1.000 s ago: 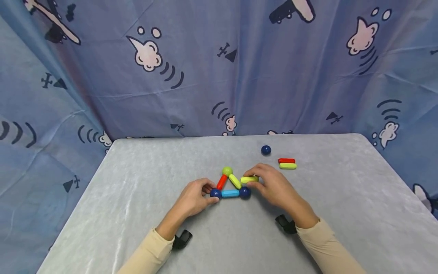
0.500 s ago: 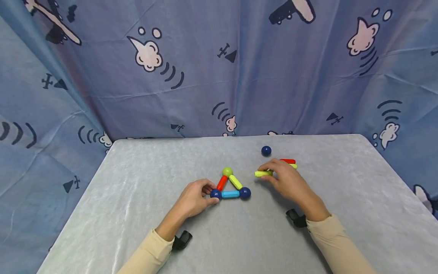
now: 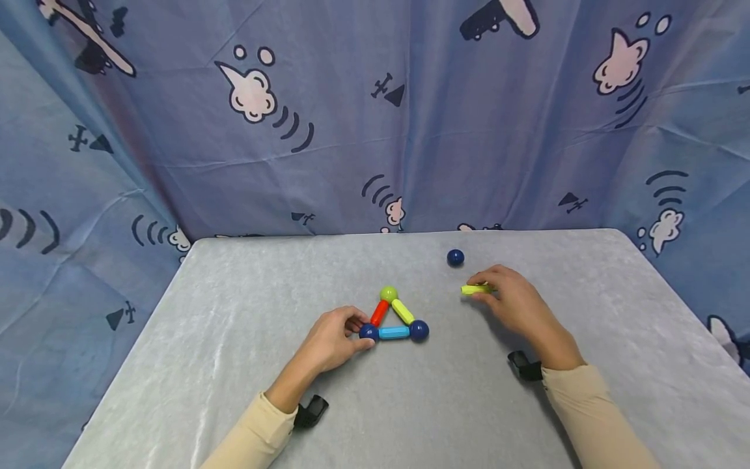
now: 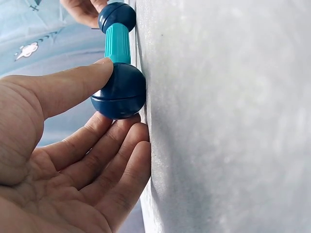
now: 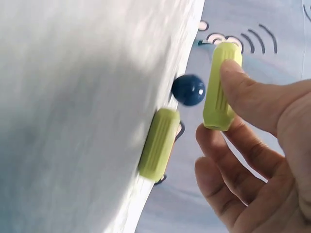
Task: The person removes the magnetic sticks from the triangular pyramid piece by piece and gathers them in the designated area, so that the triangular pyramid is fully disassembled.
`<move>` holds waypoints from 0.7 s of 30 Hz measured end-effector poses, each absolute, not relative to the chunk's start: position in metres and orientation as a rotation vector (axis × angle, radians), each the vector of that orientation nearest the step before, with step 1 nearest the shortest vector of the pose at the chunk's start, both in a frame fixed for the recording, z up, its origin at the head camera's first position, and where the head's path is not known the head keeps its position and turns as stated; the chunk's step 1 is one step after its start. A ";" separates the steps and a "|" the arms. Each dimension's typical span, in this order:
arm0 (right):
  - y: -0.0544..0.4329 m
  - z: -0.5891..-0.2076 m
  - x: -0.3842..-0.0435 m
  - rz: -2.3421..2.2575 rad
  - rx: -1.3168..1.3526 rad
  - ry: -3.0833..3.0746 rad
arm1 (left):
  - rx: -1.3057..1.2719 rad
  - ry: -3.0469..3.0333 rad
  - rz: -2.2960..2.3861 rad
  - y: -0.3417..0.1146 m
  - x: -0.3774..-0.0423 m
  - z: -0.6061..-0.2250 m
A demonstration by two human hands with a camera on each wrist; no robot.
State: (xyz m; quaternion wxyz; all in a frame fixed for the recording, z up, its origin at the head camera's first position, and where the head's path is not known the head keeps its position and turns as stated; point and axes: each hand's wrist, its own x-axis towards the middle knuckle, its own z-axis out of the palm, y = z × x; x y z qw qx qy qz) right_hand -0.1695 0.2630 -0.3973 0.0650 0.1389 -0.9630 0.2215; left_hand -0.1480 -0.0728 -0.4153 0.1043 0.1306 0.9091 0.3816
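A triangle of magnetic rods and balls lies mid-table in the head view: red rod [image 3: 379, 313], yellow-green rod [image 3: 402, 311], light-blue rod [image 3: 394, 333], green ball [image 3: 388, 294] and a dark blue ball [image 3: 418, 331] at the right corner. My left hand [image 3: 334, 337] pinches the left corner's dark blue ball [image 4: 119, 92] between thumb and fingers. Off to the right, my right hand [image 3: 518, 306] holds a loose yellow-green rod [image 5: 221, 92] by thumb and fingertips, raised above the tabletop.
Another dark blue ball [image 3: 455, 258] sits toward the back of the table [image 3: 281, 273]. A second loose yellow-green rod [image 5: 159, 144] lies on the tabletop below my right hand, hidden by that hand in the head view. Behind the table hangs a patterned blue curtain [image 3: 340, 130].
My right hand has carried its yellow-green rod away from the triangle, rightward and back, and now covers the loose rods lying there. The left hand and triangle stay put.
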 end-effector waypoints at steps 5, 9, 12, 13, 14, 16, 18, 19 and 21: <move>0.274 -0.397 -0.171 0.648 0.386 -2.908 | 0.382 2.680 1.127 -0.073 -0.148 -0.415; 0.282 -0.398 -0.173 0.621 0.362 -2.934 | 0.383 2.678 1.131 -0.073 -0.149 -0.415; 0.289 -0.398 -0.174 0.592 0.345 -2.973 | 0.386 2.678 1.132 -0.073 -0.149 -0.415; 0.291 -0.399 -0.175 0.583 0.338 -2.986 | 0.388 2.678 1.133 -0.073 -0.149 -0.415; 0.292 -0.399 -0.175 0.574 0.333 -3.001 | 0.389 2.678 1.132 -0.073 -0.149 -0.415; 0.294 -0.400 -0.176 0.570 0.326 -3.029 | 0.390 2.681 1.131 -0.073 -0.149 -0.416; 0.296 -0.402 -0.177 0.569 0.320 -3.051 | 0.387 2.680 1.132 -0.073 -0.149 -0.417; 0.297 -0.403 -0.177 0.565 0.320 -3.058 | 0.385 2.679 1.132 -0.074 -0.148 -0.417; 0.298 -0.404 -0.177 0.563 0.320 -3.066 | 0.381 2.677 1.134 -0.074 -0.148 -0.417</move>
